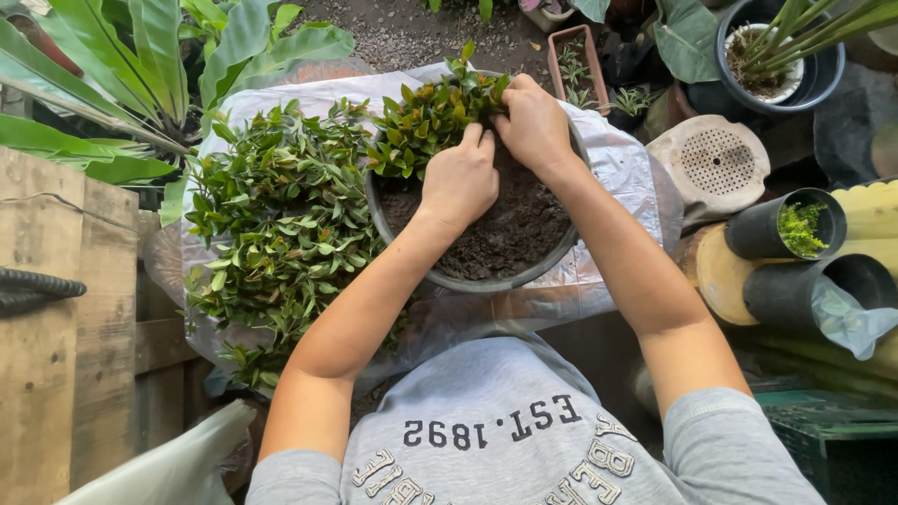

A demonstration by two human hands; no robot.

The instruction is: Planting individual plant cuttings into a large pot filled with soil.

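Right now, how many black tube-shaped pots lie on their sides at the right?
2: one black tube pot with green moss, one black tube pot with plastic inside just below it. Others may be hidden.

We are seeing a round pot (pixel 440 271) sitting on a plastic sheet (pixel 617 168), with soil (pixel 514 229) lying in it and a leafy plant (pixel 426 117) standing at its far edge. A heap of cuttings (pixel 276 215) is lying left of it; two tubes (pixel 795 252) are lying to its right.
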